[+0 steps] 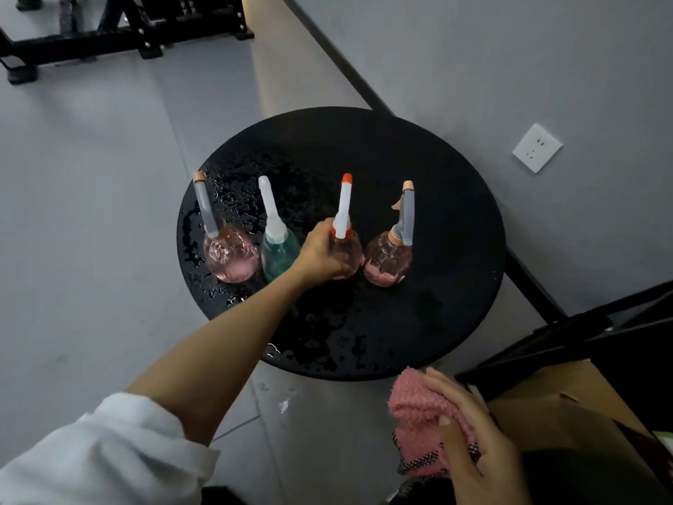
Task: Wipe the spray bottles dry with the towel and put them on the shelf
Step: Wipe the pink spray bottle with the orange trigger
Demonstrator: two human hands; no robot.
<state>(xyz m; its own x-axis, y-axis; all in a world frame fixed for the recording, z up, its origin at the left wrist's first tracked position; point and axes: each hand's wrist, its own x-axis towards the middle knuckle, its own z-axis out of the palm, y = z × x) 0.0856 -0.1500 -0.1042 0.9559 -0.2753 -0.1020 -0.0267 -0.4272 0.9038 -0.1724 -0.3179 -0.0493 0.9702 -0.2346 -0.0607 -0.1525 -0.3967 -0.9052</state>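
Observation:
Several spray bottles stand in a row on a wet round black table. From the left: a pink bottle with a grey sprayer, a teal bottle with a white sprayer, a pink bottle with a white, red-tipped sprayer, and a pink bottle with a grey sprayer. My left hand grips the body of the red-tipped bottle. My right hand holds a folded pink towel near the table's front edge.
Water drops cover the table top and some lie on the grey floor in front. A black shelf frame and a brown cardboard box stand at the right. A wall socket is on the grey wall. Black racks stand far left.

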